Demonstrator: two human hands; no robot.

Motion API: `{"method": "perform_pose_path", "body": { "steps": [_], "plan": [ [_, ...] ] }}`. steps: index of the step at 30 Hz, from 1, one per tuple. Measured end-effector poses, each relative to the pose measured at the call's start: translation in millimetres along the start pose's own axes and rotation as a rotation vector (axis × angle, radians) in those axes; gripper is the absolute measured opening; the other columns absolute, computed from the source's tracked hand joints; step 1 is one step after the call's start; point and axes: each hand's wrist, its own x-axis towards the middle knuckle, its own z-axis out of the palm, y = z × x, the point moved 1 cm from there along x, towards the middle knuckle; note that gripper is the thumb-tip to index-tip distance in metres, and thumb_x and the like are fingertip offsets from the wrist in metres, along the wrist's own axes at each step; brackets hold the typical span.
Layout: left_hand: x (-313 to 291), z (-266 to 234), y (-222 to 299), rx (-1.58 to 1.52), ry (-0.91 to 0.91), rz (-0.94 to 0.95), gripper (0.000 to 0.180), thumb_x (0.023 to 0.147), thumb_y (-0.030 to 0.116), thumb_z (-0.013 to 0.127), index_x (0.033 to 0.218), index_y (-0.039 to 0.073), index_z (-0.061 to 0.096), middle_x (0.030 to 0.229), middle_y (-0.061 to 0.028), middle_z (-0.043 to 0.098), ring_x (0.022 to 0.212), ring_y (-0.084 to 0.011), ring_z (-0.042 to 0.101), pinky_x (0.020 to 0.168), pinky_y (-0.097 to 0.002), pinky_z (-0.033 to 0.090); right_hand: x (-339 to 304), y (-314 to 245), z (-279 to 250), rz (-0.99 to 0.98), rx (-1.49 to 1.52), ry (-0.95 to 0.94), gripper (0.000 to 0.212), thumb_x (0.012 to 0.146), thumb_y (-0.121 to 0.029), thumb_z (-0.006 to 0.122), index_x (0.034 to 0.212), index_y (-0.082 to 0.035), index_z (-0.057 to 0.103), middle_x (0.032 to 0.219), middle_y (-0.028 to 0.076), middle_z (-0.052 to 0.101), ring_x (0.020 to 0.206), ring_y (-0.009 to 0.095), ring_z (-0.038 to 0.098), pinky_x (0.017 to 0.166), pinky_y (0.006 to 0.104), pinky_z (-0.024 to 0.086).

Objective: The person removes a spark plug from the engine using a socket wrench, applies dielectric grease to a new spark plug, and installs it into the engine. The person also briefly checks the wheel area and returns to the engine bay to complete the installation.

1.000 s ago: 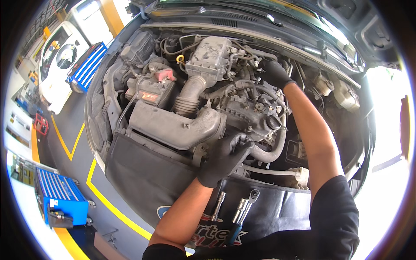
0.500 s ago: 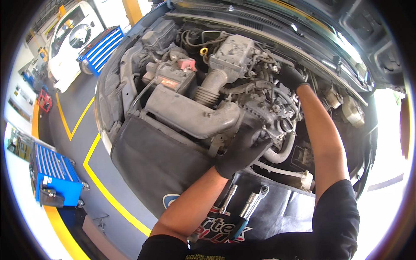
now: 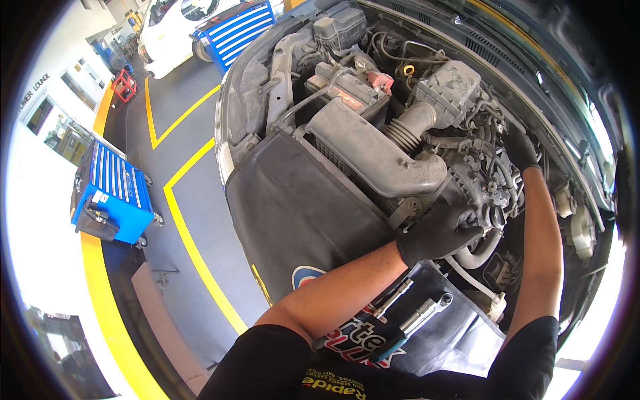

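Both my hands wear black gloves and reach into an open engine bay. At the front of the engine point(image 3: 477, 183), my left hand point(image 3: 437, 235) is held with its fingers curled together, close to the round cap point(image 3: 497, 217) and above a curved grey hose point(image 3: 481, 252). Whatever those fingers hold, if anything, does not show. Farther back, my right hand point(image 3: 521, 149) reaches down among hoses and fittings on the engine's far side. Its fingers are hidden there. The grey intake duct point(image 3: 373, 150) and ribbed hose point(image 3: 405, 127) lie left of my hands.
A black fender cover point(image 3: 300, 207) drapes the car's front edge. On it lie a ratchet point(image 3: 430, 312) and an extension with socket point(image 3: 393, 298). A battery point(image 3: 353, 93) and air filter box point(image 3: 450, 90) sit farther back. Blue tool cabinets point(image 3: 117, 193) stand at left.
The view has turned, so the engine bay sits farther right in the picture. Both hands stay at about the same places on the engine, and the left fingers have shifted slightly.
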Motion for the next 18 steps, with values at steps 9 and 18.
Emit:
{"method": "perform_pose_path", "body": {
  "steps": [9, 18],
  "plan": [
    [-3.9, 1.6, 1.8, 0.13, 0.007, -0.108, 0.047, 0.089, 0.039, 0.077, 0.113, 0.0, 0.071, 0.108, -0.0249, 0.072, 0.102, -0.0427, 0.07, 0.093, -0.0506, 0.055, 19.0, 59.8, 48.5, -0.191, 0.179, 0.006, 0.031, 0.097, -0.011, 0.065, 0.125, 0.0, 0.063, 0.117, 0.016, 0.07, 0.116, 0.035, 0.063, 0.101, 0.0439, 0.049],
    [-1.3, -4.6, 10.4, 0.141, -0.119, -0.205, 0.052, 0.089, 0.04, 0.075, 0.122, 0.0, 0.068, 0.11, -0.0255, 0.071, 0.107, -0.041, 0.07, 0.097, -0.0496, 0.055, 44.2, 123.4, 103.8, -0.154, 0.621, -0.079, 0.05, 0.103, -0.002, 0.053, 0.153, -0.002, 0.05, 0.145, 0.015, 0.062, 0.134, 0.021, 0.059, 0.107, 0.0375, 0.053]
  ]
}}
